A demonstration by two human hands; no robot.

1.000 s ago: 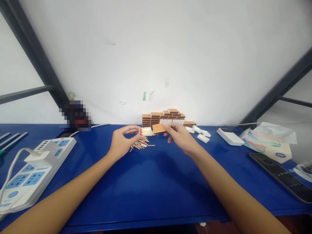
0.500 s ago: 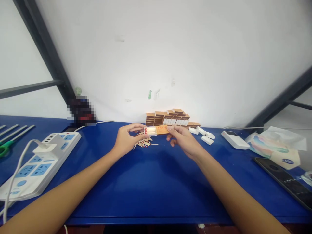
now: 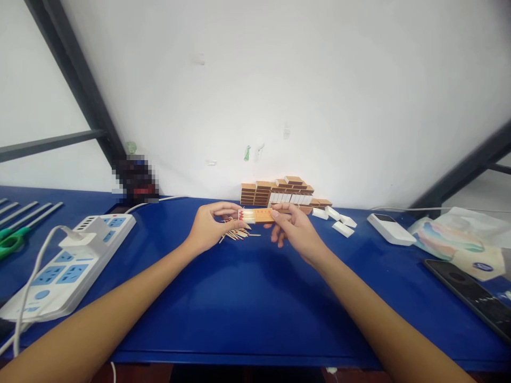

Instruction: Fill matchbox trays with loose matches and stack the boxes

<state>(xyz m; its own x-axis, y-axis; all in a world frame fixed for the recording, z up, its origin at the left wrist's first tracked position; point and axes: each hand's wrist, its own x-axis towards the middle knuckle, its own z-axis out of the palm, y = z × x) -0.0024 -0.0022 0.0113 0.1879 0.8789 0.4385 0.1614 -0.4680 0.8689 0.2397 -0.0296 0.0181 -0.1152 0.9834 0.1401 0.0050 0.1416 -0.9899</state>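
Between my two hands, above the table, is a partly open matchbox. My left hand [image 3: 211, 227] grips the left end of its white tray [image 3: 246, 216], where a row of red-tipped matches lies. The fingers of my right hand [image 3: 293, 229] pinch the right end of the orange sleeve [image 3: 262, 215], which covers the tray's right part. Under and beside my left fingers is a heap of loose matches [image 3: 236, 233] on the blue table [image 3: 247, 308]. Behind the hands, stacked matchboxes [image 3: 255, 194] stand against the wall. Several white trays [image 3: 342, 229] lie to their right.
At left are a power strip [image 3: 72, 274] with a plugged-in white charger [image 3: 82, 239] and green-handled scissors [image 3: 16, 239]. To the right lie a white device [image 3: 391, 230], a tissue pack [image 3: 451, 239] and a dark phone [image 3: 467, 292]. A white wall [image 3: 279, 80] rises behind.
The orange sleeve has slid slightly left over the tray, so a little less of the matches shows. Both hands keep their hold, slightly closer together. The whole view has shifted a little.
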